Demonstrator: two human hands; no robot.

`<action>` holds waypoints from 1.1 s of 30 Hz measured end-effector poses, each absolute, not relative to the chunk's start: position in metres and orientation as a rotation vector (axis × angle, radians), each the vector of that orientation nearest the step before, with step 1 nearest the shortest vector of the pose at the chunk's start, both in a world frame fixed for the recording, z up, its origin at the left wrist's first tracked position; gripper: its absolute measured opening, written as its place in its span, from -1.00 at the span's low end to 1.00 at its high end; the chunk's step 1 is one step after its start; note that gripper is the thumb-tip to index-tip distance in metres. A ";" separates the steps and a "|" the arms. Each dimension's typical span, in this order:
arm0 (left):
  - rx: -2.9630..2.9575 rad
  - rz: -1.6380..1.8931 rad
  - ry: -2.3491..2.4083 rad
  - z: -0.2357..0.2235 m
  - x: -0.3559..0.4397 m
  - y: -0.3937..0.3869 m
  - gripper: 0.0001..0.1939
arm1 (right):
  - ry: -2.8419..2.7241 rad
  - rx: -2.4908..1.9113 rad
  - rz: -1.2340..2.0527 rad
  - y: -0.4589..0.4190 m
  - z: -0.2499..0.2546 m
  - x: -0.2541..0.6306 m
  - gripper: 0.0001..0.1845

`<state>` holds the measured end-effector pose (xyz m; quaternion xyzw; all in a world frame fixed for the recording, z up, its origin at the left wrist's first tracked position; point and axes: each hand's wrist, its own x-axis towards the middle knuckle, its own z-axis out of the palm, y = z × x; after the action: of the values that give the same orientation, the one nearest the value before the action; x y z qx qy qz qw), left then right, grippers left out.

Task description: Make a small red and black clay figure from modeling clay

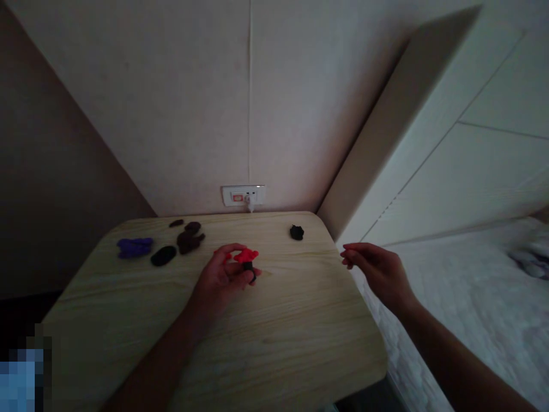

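Observation:
Over the middle of the table, my left hand (221, 274) pinches a small figure that looks like modelling clay, with a bumpy red top (246, 255) and a black lower part (248, 267). A bit of red also shows beside the index finger. Off to the right, past the table's edge, my right hand (377, 269) has its fingertips pressed together. Whatever lies between them, if anything, is too small to make out. Nearest to that hand on the table is a black crumpled lump (296, 232).
Toward the table's (266, 355) back left lie a purple lump (135, 247), a flat black piece (163, 256) and several brown pieces (189, 241). A wall socket (243, 195) with a white plug sits just behind the table. On the right are a pale panel (386, 143) and white bedding (472, 309).

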<state>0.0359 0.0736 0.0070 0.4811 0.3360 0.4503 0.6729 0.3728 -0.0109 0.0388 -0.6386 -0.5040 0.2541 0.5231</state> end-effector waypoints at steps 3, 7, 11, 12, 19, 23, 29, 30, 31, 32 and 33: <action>1.077 1.013 0.752 0.008 0.036 0.073 -0.46 | -1.223 -1.262 0.856 0.022 0.074 0.294 -0.65; 1.060 1.032 0.730 0.008 0.037 0.073 -0.46 | -1.310 -1.080 0.923 0.047 0.087 0.229 -0.71; 1.041 1.053 0.700 0.004 0.037 0.074 -0.48 | -1.574 -1.060 0.562 0.050 0.068 0.210 -0.90; 1.037 1.057 0.694 0.003 0.037 0.074 -0.47 | -1.620 -1.068 0.502 0.049 0.061 0.210 -0.91; 1.024 1.040 0.676 0.001 0.039 0.071 -0.49 | -1.763 -1.064 0.388 0.041 0.041 0.215 -0.83; 1.035 1.029 0.669 0.000 0.041 0.068 -0.51 | -1.859 -1.023 0.214 0.041 0.044 0.214 -0.79; 1.085 1.017 0.697 0.001 0.040 0.066 -0.53 | -1.861 -1.051 0.165 0.042 0.038 0.216 -0.77; 1.097 1.018 0.707 0.001 0.040 0.067 -0.53 | -1.861 -1.052 0.161 0.043 0.037 0.216 -0.77; 1.107 1.017 0.716 0.001 0.040 0.067 -0.53 | -1.862 -1.052 0.158 0.043 0.037 0.216 -0.78; 1.113 1.017 0.723 0.002 0.040 0.067 -0.53 | -1.863 -1.051 0.154 0.044 0.036 0.216 -0.78; 1.114 1.017 0.729 0.002 0.040 0.067 -0.53 | -1.867 -1.052 0.152 0.044 0.036 0.216 -0.78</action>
<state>0.0401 0.0672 0.0018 0.4941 0.3233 0.4509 0.6694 0.2157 0.0439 0.0362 -0.4304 -0.7640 0.0624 0.4767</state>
